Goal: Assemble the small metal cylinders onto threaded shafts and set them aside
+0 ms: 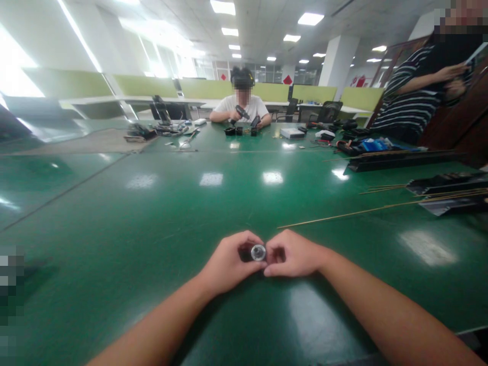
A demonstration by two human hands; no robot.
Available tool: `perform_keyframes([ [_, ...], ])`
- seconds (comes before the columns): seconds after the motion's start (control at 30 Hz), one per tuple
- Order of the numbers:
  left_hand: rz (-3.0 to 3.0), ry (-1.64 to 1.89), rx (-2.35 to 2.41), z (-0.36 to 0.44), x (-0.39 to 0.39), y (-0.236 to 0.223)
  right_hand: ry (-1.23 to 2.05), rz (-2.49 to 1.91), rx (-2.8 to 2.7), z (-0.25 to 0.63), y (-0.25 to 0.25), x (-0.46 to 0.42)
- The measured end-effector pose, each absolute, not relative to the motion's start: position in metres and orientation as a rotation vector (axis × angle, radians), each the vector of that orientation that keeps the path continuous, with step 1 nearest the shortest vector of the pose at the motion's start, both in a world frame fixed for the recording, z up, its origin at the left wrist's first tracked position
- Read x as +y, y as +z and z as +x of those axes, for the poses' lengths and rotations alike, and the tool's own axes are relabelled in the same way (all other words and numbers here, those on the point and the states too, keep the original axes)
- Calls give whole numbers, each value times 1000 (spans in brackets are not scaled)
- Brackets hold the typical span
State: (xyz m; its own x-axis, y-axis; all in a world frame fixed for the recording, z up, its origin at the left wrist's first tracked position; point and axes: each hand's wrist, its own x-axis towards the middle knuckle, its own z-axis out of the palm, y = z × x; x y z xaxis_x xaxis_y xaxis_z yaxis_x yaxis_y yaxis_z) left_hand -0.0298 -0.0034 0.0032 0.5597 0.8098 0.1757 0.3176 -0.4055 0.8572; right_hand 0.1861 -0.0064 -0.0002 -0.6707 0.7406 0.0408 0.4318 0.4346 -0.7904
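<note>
A small round metal part (258, 252) stands end-on to me, with a bright silver rim and a dark recessed middle. Its exact kind and its lower body cannot be made out. Around its left side my left hand (234, 260) is closed, thumb in front and fingers behind. My right hand (293, 254) meets it from the right, its fingers curled in and their tips against the part's side. Both hands are just above the green tabletop (152, 244).
Thin brass-coloured rods (343, 211) and dark metal channels (400, 160) lie at right. Across the table a seated person (240, 107) holds a power drill (242, 112). Another person (412, 91) stands at right. Tools and cables (163, 127) are piled at the far left.
</note>
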Motion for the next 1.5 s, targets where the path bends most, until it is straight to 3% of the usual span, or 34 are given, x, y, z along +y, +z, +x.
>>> perform_keyframes([
  [0.47, 1994, 869, 979, -33, -4, 6, 1083, -984, -2273, 185, 3, -10],
  [1.5, 2294, 847, 1013, -41, 0, 8, 588, -1052, -2169, 185, 3, -10],
])
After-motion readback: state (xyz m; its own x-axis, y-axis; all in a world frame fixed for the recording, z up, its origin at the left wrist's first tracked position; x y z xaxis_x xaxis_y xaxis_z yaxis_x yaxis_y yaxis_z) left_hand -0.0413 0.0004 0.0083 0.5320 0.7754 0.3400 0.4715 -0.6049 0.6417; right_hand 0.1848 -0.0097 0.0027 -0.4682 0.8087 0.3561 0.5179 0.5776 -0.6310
